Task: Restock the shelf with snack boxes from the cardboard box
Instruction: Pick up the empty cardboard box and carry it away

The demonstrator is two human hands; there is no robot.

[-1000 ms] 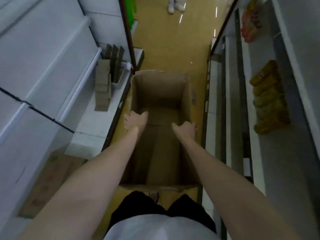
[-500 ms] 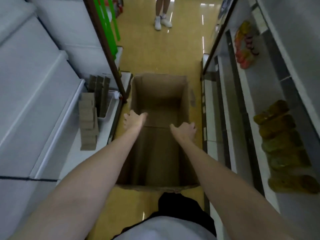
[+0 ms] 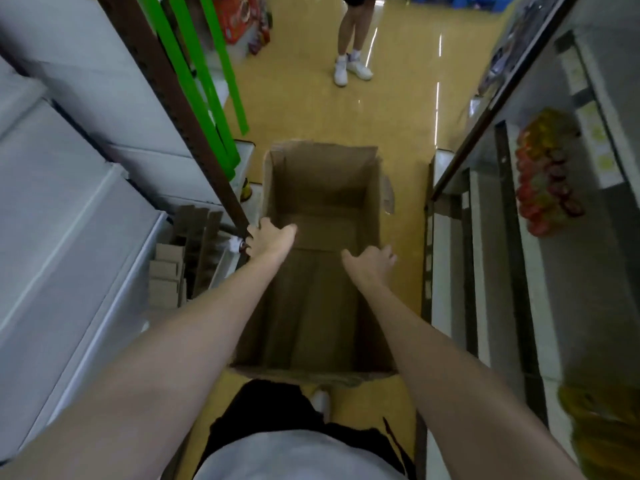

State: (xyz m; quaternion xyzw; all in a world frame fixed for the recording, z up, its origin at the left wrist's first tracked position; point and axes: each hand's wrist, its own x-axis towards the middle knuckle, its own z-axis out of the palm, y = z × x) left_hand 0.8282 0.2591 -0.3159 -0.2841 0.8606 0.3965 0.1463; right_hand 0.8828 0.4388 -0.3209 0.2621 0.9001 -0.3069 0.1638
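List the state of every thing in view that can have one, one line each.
cardboard box: open at the top, no snack boxes visible inside
left hand: grips the box's left wall
right hand: grips the box's right wall
snack boxes: already on the left shelf
left shelf: mostly bare

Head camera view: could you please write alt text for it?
Both hands, left and right, grip the side walls of an open cardboard box on the aisle floor between shelves. Another person's legs stand ahead.
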